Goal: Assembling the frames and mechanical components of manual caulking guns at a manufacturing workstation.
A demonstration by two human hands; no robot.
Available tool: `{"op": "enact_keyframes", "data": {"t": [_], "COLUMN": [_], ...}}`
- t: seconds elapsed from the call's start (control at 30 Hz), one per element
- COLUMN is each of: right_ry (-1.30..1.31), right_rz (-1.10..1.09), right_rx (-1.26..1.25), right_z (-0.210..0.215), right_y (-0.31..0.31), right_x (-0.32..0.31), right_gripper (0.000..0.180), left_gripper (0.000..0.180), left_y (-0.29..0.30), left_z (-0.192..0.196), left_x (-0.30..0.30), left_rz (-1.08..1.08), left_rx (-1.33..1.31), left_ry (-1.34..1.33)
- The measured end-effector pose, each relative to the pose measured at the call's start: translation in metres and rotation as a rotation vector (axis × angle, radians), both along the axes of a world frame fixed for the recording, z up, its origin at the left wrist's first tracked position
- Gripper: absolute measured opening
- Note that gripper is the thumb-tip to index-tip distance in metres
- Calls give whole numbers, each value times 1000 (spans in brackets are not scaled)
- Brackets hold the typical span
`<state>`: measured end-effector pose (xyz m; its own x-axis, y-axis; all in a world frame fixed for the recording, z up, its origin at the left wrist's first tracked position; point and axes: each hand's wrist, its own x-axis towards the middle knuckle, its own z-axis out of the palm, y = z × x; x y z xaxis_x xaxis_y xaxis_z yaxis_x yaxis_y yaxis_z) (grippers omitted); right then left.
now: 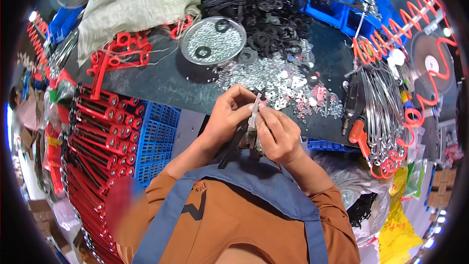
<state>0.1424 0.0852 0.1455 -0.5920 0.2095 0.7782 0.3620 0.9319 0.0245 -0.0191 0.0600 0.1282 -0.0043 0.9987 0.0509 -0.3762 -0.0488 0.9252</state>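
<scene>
My left hand (228, 113) and my right hand (277, 133) meet in front of my chest at the workbench edge. Between their fingertips is a narrow silver metal part (254, 112), pinched from both sides. Just under it a dark metal bar or fixture (250, 139) shows in part; I cannot tell whether the two are joined. Beyond my fingers lie loose silver rivets (249, 72), with pale and pink washers (288, 90) to the right of them. My palms and fingers hide much of the silver part.
A round bowl of small silver pieces (212, 41) stands beyond the hands, near black plastic parts (273, 24). Red-handled tools fill a blue crate (159, 132) at left. At right are metal hooks (378, 117), an orange-handled tool (359, 134) and a coiled orange hose (432, 71).
</scene>
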Motion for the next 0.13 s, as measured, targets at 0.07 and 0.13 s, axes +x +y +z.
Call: {"op": "enact_keyframes", "data": {"t": [0.07,0.13], "right_ry": [12,1], "right_rz": [-78,-71], "right_rx": [34,-38], "right_z": [0,-5], "right_y": [6,4], "right_x": [10,9], "right_gripper": [25,40], "left_gripper": [51,70], "left_y": [5,-1], "left_z": [2,9], "left_x": [-5,2], "left_rz": [-217,-164], "left_rx": [124,56], "left_ry": [-9,110]}}
